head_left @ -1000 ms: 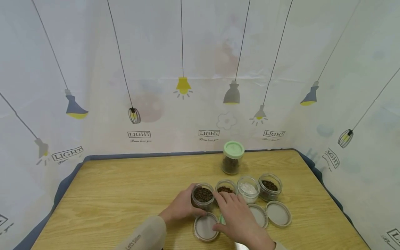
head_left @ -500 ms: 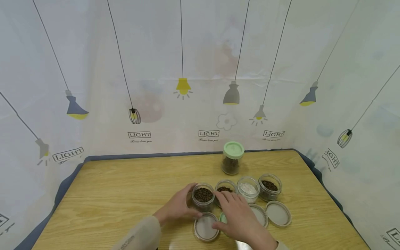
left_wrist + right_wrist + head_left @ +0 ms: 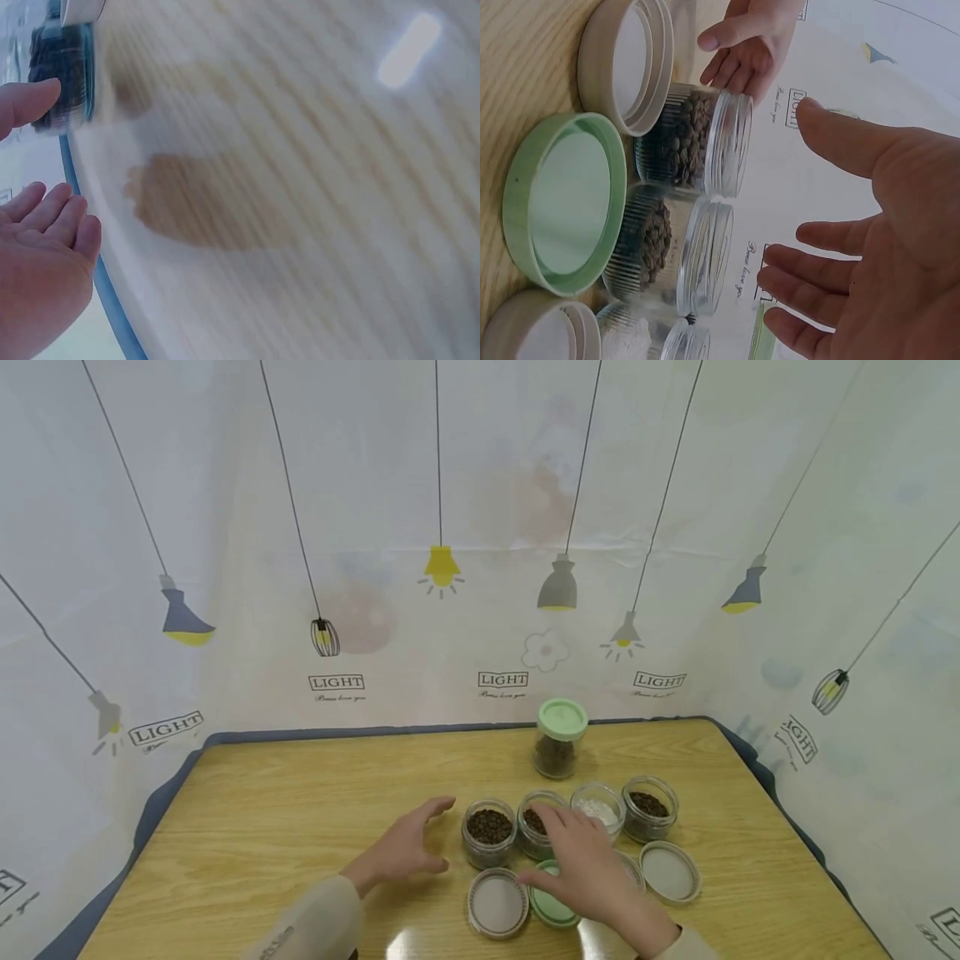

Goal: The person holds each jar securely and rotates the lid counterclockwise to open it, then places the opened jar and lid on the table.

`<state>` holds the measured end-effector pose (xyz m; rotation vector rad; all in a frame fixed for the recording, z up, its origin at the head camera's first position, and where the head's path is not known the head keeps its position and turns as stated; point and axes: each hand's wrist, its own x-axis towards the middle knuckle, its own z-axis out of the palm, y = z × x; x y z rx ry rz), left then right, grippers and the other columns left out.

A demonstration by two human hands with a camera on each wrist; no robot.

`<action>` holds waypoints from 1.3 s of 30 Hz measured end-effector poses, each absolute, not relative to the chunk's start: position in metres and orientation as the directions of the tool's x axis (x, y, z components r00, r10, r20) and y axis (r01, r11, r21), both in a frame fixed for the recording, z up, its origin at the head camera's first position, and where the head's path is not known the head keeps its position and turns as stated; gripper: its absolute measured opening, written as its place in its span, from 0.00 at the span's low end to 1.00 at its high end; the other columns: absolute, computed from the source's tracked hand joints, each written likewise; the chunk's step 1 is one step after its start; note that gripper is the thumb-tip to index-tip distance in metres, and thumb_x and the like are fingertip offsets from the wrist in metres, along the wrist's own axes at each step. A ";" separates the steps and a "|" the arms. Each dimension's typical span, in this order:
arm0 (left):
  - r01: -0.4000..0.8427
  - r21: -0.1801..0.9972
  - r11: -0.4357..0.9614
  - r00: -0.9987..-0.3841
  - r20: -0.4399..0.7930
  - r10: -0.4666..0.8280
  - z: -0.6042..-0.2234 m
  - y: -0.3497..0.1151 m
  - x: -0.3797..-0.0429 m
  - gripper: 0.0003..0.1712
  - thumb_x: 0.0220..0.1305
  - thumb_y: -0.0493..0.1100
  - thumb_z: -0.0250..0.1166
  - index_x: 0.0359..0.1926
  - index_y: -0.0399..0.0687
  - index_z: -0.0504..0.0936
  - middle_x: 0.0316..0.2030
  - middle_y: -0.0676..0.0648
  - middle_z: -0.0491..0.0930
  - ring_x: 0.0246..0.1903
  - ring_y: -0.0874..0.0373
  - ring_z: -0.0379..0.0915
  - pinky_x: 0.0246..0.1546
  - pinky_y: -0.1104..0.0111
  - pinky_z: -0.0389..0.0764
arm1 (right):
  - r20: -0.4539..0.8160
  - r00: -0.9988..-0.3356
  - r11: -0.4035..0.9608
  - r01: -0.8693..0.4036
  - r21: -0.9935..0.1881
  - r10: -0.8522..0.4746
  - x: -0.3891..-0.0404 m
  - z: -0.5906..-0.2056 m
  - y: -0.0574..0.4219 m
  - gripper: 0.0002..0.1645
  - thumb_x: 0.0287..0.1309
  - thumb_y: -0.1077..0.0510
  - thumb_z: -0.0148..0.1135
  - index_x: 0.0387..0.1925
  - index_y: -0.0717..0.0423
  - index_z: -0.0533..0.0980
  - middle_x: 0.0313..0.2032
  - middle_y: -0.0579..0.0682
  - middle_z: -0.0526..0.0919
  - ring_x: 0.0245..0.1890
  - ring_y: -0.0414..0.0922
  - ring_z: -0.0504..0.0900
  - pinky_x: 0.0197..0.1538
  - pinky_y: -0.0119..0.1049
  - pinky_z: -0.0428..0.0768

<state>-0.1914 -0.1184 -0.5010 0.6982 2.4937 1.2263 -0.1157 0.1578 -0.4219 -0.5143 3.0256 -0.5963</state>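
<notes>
My left hand (image 3: 401,850) is held apart from the leftmost open glass jar (image 3: 489,833), fingers and thumb spread and nothing in them. Coffee beans fill most of that jar, seen side-on in the right wrist view. My right hand (image 3: 588,868) hovers over the second jar (image 3: 531,843), thumb and fingers apart and holding nothing; in the right wrist view that jar (image 3: 656,247) shows a lower level of beans. In front of the two jars lie an upturned whitish lid (image 3: 498,903) and a green lid (image 3: 553,897), the latter partly behind my right hand.
To the right stand an open jar of white grains (image 3: 597,808) and another jar of dark beans (image 3: 649,808). A further whitish lid (image 3: 670,872) lies before them, one more partly hidden. Behind is a jar with a green lid (image 3: 561,720) on. A printed cloth backdrop (image 3: 420,652) borders the table.
My left hand has let go of the leftmost jar and drawn back to the left. My right hand has lifted slightly and shifted right, exposing more of the second jar and green lid.
</notes>
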 end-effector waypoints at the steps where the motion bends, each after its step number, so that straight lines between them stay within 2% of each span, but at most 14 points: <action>1: 0.299 0.794 0.530 -0.850 -0.031 0.525 -0.500 -0.120 -0.192 0.52 0.46 0.37 0.73 0.72 0.41 0.59 0.70 0.37 0.62 0.69 0.36 0.59 0.67 0.39 0.60 | 0.049 -0.948 0.873 -0.308 -0.377 -0.313 -0.117 -0.422 0.159 0.51 0.48 0.36 0.71 0.68 0.54 0.64 0.62 0.57 0.74 0.62 0.60 0.72 0.61 0.65 0.67; 8: 0.244 0.817 0.523 -0.895 -0.019 0.446 -0.492 -0.131 -0.196 0.45 0.53 0.36 0.70 0.71 0.43 0.61 0.70 0.39 0.64 0.68 0.36 0.59 0.66 0.39 0.60 | 0.064 -0.962 0.878 -0.269 -0.395 -0.266 -0.131 -0.414 0.176 0.50 0.53 0.37 0.68 0.69 0.60 0.63 0.62 0.61 0.74 0.62 0.61 0.72 0.63 0.62 0.68; 14: 0.214 0.836 0.505 -0.901 -0.031 0.433 -0.489 -0.136 -0.197 0.43 0.56 0.37 0.69 0.71 0.43 0.62 0.70 0.39 0.64 0.69 0.35 0.58 0.67 0.39 0.59 | 0.067 -0.972 0.896 -0.232 -0.379 -0.224 -0.152 -0.405 0.194 0.51 0.57 0.36 0.64 0.70 0.63 0.60 0.65 0.64 0.70 0.63 0.64 0.71 0.61 0.62 0.69; 18: 0.205 0.841 0.502 -0.902 -0.037 0.429 -0.489 -0.137 -0.197 0.42 0.57 0.38 0.69 0.71 0.44 0.62 0.70 0.40 0.64 0.69 0.36 0.58 0.67 0.39 0.58 | 0.041 -0.981 0.906 -0.193 -0.377 -0.191 -0.168 -0.403 0.204 0.53 0.58 0.37 0.64 0.70 0.67 0.57 0.66 0.68 0.67 0.64 0.66 0.68 0.62 0.63 0.69; 22: 0.203 0.843 0.498 -0.904 -0.034 0.426 -0.488 -0.137 -0.196 0.42 0.57 0.39 0.69 0.71 0.43 0.62 0.70 0.39 0.65 0.69 0.35 0.58 0.67 0.39 0.58 | 0.008 -0.989 0.926 -0.138 -0.352 -0.144 -0.185 -0.404 0.214 0.53 0.58 0.40 0.65 0.69 0.72 0.57 0.64 0.73 0.67 0.62 0.69 0.69 0.61 0.63 0.70; 30: 0.189 0.852 0.489 -0.908 -0.039 0.417 -0.488 -0.133 -0.198 0.42 0.57 0.40 0.70 0.71 0.44 0.63 0.70 0.40 0.64 0.68 0.33 0.57 0.66 0.37 0.58 | -0.092 -0.989 0.936 -0.075 -0.344 -0.113 -0.221 -0.411 0.229 0.56 0.56 0.39 0.66 0.67 0.77 0.55 0.62 0.77 0.66 0.61 0.71 0.68 0.60 0.63 0.71; 34: 0.190 0.852 0.488 -0.908 -0.037 0.417 -0.490 -0.132 -0.199 0.41 0.57 0.40 0.70 0.71 0.44 0.63 0.70 0.40 0.65 0.68 0.33 0.57 0.66 0.37 0.58 | -0.153 -0.980 0.892 -0.048 -0.449 -0.130 -0.235 -0.414 0.232 0.59 0.55 0.39 0.67 0.69 0.77 0.53 0.65 0.78 0.62 0.64 0.72 0.64 0.62 0.64 0.68; 39: 0.186 0.857 0.480 -0.907 -0.037 0.419 -0.493 -0.131 -0.202 0.41 0.58 0.40 0.70 0.70 0.45 0.63 0.70 0.40 0.65 0.69 0.34 0.57 0.67 0.38 0.58 | -0.278 -0.949 0.761 0.069 -0.645 -0.149 -0.251 -0.420 0.241 0.64 0.55 0.43 0.69 0.72 0.74 0.41 0.70 0.77 0.51 0.69 0.72 0.54 0.67 0.65 0.61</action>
